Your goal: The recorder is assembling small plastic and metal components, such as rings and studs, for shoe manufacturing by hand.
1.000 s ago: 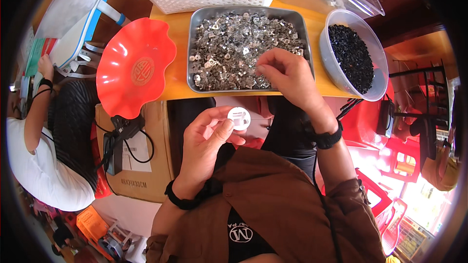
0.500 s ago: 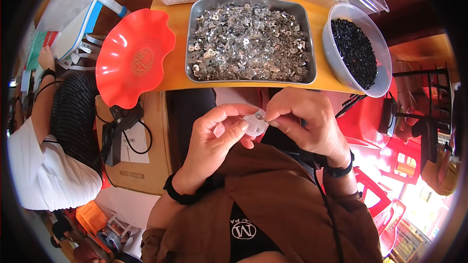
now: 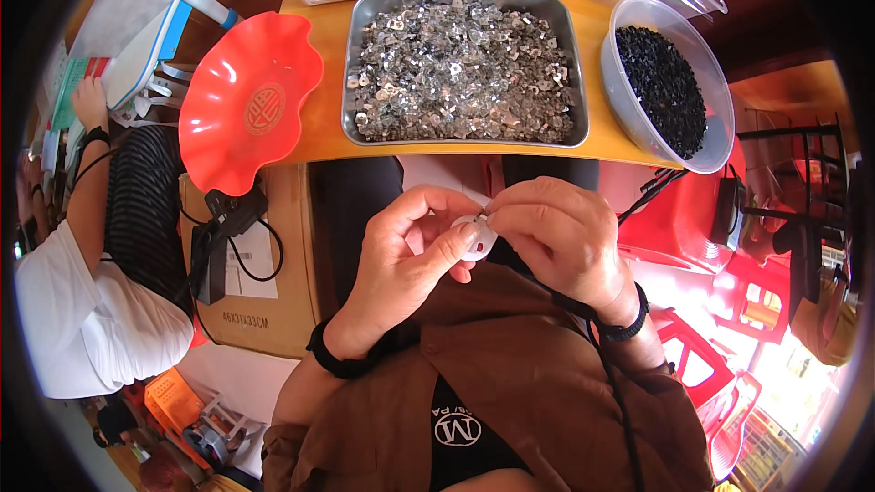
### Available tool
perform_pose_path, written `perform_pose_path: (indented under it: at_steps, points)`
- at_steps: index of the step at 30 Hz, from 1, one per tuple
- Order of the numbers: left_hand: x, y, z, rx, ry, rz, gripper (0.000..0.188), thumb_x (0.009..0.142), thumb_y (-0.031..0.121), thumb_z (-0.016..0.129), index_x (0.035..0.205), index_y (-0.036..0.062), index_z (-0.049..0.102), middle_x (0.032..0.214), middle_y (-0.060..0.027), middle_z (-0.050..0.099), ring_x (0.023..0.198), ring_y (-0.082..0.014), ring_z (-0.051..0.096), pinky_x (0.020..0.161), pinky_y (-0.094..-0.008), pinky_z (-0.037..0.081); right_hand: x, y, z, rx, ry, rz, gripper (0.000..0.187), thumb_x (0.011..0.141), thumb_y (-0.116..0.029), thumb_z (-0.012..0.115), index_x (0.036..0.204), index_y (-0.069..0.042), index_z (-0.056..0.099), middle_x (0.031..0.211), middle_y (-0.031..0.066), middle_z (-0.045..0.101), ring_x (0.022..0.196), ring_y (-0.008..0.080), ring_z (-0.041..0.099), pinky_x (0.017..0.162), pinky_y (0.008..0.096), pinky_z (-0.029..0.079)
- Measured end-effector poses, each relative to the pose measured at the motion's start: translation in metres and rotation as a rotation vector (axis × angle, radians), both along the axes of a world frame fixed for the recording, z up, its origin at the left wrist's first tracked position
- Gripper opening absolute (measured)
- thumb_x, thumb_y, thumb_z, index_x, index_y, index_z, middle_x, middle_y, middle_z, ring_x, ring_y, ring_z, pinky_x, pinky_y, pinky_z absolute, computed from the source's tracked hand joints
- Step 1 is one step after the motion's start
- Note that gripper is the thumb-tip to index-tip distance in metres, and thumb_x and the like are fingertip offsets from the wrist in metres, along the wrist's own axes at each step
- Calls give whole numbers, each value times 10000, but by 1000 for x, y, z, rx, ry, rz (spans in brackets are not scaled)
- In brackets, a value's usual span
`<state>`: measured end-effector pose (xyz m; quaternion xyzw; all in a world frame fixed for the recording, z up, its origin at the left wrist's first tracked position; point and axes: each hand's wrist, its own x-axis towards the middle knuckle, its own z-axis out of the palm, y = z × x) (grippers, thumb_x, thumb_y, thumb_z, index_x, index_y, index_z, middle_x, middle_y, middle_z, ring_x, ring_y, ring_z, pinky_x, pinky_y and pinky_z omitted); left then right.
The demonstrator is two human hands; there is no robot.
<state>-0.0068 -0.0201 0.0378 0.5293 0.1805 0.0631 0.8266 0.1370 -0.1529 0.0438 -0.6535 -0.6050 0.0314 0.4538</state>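
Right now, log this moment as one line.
left hand: holding white disc | right hand: at disc's upper edge | tray: shiny pieces, on table | bowl: black bits, right of tray

Head-worn fisheye — downward, near.

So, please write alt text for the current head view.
A person's left hand holds a small round white piece, with the right hand at its edge. On the table beyond are a metal tray of shiny parts and a tub of black pieces.

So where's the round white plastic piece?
The round white plastic piece is near the head view's middle, between the left hand and right hand, below the metal tray.
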Motion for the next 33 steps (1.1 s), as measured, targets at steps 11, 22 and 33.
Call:
perform_pose_path:
  at_steps: [11,22,33]
  points:
    - [1,-1,1,-35,34,-1,201,908,108,613,1045,-34,571,891,-92,629,744,-120,616,612,-245,533,-5,2,-4,32,28,-49,214,639,41,648,838,-33,621,832,80,635,755,270,636,637,349,531]
    - [2,-6,0,93,15,74,206,905,93,609,1047,-42,546,935,-97,621,843,-146,629,721,-288,559,-12,1,1,-86,252,-75,192,677,10,686,857,-44,645,866,76,651,762,257,640,644,329,533]
    - [2,-6,-4,15,-100,46,302,894,-36,560,1193,-61,527,1075,-103,558,981,-203,610,867,-329,538,-16,-2,4,-78,-55,-196,209,621,-52,715,821,-75,659,915,52,634,803,220,624,627,309,529]
